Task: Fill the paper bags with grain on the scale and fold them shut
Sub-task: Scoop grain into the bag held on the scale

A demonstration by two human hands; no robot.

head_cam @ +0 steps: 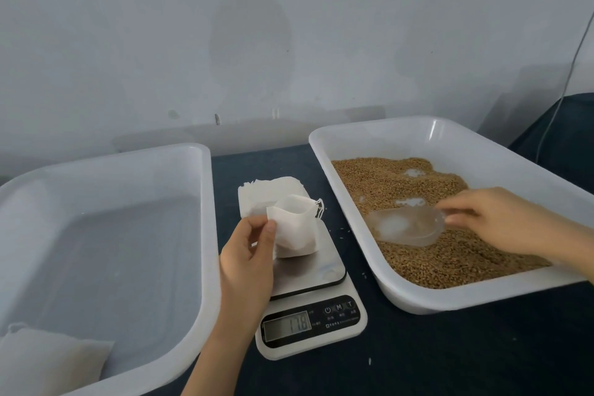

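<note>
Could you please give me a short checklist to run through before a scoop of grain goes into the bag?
Paper bag on the scale: ok.
Bag mouth open, left hand pinching its edge: ok.
Right hand gripping the scoop: ok.
Scoop loaded with grain: not ok, it looks empty.
Display zeroed: cannot tell, digits blurred.

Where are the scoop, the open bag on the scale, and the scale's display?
scoop (406, 228): head view, on the middle of its clear bowl.
open bag (297, 231): head view, on its front wall.
scale display (287, 326): head view, on the middle of the screen.
</note>
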